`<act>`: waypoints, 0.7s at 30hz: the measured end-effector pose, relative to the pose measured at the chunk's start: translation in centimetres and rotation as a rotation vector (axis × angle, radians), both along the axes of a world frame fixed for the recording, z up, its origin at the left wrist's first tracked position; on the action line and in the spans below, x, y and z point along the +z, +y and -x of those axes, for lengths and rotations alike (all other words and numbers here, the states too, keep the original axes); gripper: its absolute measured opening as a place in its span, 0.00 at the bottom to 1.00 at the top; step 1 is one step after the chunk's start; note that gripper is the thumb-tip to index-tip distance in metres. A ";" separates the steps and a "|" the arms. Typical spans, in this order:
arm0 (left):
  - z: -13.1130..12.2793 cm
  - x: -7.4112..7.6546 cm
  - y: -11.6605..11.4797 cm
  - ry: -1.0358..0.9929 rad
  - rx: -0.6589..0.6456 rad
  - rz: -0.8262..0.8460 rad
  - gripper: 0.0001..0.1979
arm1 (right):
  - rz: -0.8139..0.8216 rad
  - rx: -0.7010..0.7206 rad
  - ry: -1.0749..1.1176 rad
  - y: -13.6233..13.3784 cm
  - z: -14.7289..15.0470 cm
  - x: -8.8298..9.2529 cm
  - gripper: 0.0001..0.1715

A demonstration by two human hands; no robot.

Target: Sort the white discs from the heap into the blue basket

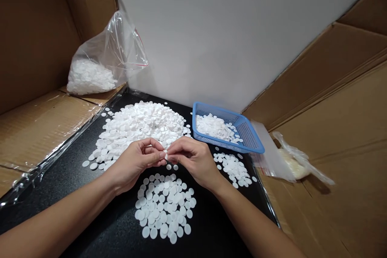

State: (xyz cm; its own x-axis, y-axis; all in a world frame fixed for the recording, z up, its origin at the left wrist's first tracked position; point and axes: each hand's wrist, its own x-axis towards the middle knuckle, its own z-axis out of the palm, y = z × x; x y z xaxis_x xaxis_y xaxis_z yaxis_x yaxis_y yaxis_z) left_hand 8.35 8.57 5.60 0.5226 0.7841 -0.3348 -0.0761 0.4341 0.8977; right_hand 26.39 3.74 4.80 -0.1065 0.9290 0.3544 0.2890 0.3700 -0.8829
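My left hand (137, 162) and my right hand (195, 160) meet fingertip to fingertip above the black table (102, 213). Pinched between them is a small white disc (166, 154), mostly covered by the fingers. Behind the hands rises a large heap of white discs (145, 123). Nearer to me, below the hands, lies a looser spread of white discs (165, 205). A smaller group of discs (236, 170) is to the right of my right hand.
A blue basket (256, 142) holding white discs stands at the back right. A clear bag (92, 76) of white pieces rests on cardboard at the left. Right of the basket are a flat plastic bag (273, 155) and a knotted bag (294, 163). Cardboard walls flank the table.
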 end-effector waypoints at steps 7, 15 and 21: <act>1.2 -0.4 0.1 0.208 -0.062 -0.280 0.13 | -0.196 0.050 -0.320 0.6 -1.0 -1.1 0.07; 2.8 -2.2 -0.9 0.698 -0.252 -0.852 0.05 | 0.023 0.253 -0.596 0.7 -1.2 -1.7 0.06; 4.1 -2.1 -1.3 0.708 -0.146 -0.986 0.08 | 0.249 0.116 -0.510 0.6 -2.2 -0.6 0.13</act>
